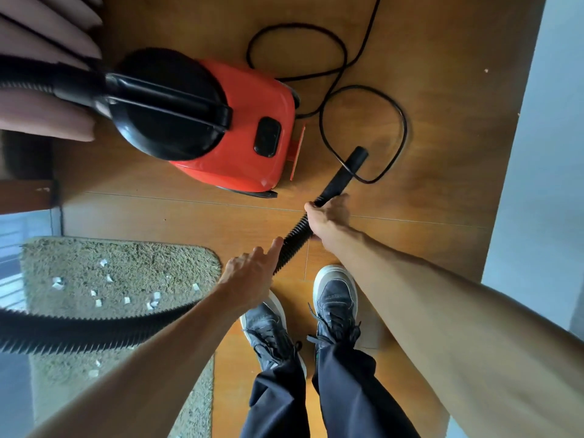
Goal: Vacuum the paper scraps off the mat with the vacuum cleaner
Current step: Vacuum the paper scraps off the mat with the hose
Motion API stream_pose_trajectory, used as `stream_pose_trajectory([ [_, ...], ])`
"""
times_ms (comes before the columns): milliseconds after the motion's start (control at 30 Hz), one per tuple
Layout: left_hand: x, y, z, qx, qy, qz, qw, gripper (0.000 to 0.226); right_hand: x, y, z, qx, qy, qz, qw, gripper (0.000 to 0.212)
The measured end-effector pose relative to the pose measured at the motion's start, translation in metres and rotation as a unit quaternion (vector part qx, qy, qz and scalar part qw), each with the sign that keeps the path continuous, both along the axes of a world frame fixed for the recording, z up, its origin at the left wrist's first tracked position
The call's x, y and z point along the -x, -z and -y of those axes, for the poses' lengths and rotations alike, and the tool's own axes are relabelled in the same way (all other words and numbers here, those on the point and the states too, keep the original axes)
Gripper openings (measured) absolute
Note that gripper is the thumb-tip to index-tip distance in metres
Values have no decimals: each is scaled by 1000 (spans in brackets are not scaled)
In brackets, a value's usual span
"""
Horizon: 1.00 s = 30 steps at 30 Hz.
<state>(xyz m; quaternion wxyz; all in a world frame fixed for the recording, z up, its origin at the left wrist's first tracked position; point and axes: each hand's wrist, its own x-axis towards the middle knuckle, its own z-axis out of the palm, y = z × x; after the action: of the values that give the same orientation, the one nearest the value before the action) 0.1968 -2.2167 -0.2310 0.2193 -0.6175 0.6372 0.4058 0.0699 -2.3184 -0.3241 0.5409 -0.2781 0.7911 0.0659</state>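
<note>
Head view: the step in hand looks like taking up the hose; no cleaning has begun, since the paper scraps lie scattered on the mat at near left. The vacuum cleaner sits beyond it, on the far side. The nozzle points far right, away from the mat, so next it must swing left and down onto the pile.

The right hand is clenched round the hose where it meets the nozzle. The left hand is spread, its forefinger seemingly touching the hose, holding nothing.
</note>
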Motion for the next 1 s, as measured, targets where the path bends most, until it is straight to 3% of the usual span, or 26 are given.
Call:
stream_pose_trajectory([
  [133, -14, -42, -22, -22, -17, -28, 999, 77, -21, -84, -11, 18, -1, -31, 999, 51],
  [433, -35, -117, -76, -42, -23, -28, 998, 88, -25, -172, -55, 3, 18, -6, 1000, 49],
  [567, -35, -140, -84, -20, -57, -72, 996, 92, -14, -212, -61, 31, 15, 10, 999, 44],
  [833, -23, -183, -65, 14, -161, -207, 965, 76, 10, -278, -45, 149, -4, 98, 984, 50],
  [1000, -15, -212, -51, 79, -238, -238, 939, 69, 19, -320, -24, 191, -7, 175, 966, 49],
])
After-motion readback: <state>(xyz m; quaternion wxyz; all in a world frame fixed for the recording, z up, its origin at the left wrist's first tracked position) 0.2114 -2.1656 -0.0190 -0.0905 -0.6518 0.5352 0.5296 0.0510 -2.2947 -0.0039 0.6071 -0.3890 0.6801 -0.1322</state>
